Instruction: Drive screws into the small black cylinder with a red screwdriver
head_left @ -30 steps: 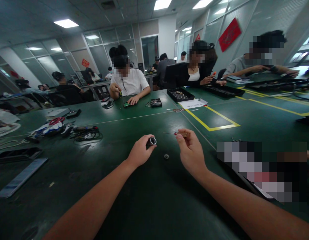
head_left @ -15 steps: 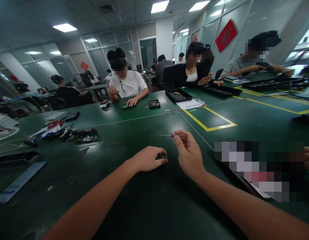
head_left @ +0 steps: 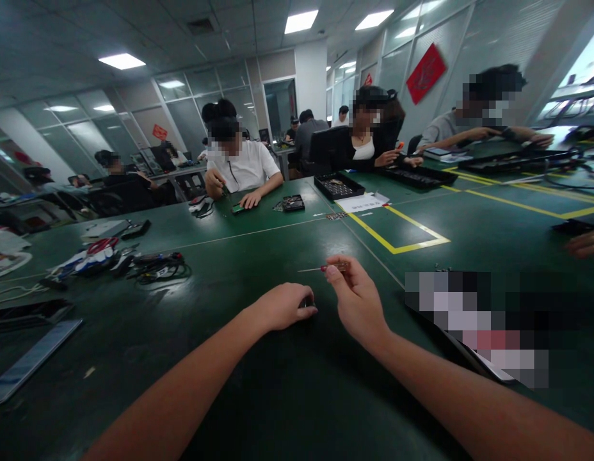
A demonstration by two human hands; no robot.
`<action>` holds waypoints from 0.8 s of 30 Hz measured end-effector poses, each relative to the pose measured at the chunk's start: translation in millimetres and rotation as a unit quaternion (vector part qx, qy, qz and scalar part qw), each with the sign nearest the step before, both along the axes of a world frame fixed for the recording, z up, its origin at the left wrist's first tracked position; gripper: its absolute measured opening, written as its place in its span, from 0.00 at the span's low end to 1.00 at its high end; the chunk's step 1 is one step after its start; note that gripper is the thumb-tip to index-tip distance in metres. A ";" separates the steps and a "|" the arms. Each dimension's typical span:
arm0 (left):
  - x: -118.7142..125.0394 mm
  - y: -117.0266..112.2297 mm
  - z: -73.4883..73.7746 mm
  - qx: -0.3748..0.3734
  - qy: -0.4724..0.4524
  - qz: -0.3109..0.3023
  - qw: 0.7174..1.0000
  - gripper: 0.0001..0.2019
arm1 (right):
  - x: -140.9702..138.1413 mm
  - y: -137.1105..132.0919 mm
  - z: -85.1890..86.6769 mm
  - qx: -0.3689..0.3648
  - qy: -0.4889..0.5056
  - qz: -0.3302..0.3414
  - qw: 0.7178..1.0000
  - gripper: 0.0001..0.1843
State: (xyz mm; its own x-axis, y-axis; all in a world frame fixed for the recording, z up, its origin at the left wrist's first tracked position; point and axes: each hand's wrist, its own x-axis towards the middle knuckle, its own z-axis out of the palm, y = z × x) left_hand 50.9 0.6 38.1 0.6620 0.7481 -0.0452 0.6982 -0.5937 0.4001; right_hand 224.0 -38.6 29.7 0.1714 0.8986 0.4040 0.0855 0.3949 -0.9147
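Observation:
My left hand rests knuckles-up on the green table, its fingers curled over a small dark cylindrical part of which only an edge shows. Just to its right, my right hand is raised a little off the table and pinches a thin screwdriver with a red collar. The metal tip of the screwdriver points left. The two hands are close together but apart.
A pile of cables and tools lies at the left, flat dark devices nearer the left edge. A blurred-out object sits at the right. Yellow tape marks the table. Other people work at the far side, with black trays.
My left hand, which held the cylindrical part up in the air, came down onto the table and now covers it where a small ring lay. The right hand stayed almost still.

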 end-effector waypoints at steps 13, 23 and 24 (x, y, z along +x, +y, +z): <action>-96.9 -6.1 -0.9 -0.209 -0.322 0.236 0.893 0.15 | 0.2 0.4 -1.6 -0.009 0.004 0.002 1.000 0.12; -208.8 -70.7 41.6 -0.158 -0.566 0.478 0.653 0.07 | 1.4 2.6 -3.0 -0.019 0.006 0.001 1.000 0.13; -220.0 -78.7 45.4 -0.143 -0.568 0.509 0.631 0.07 | 1.4 3.1 -3.7 -0.019 0.006 0.004 1.000 0.13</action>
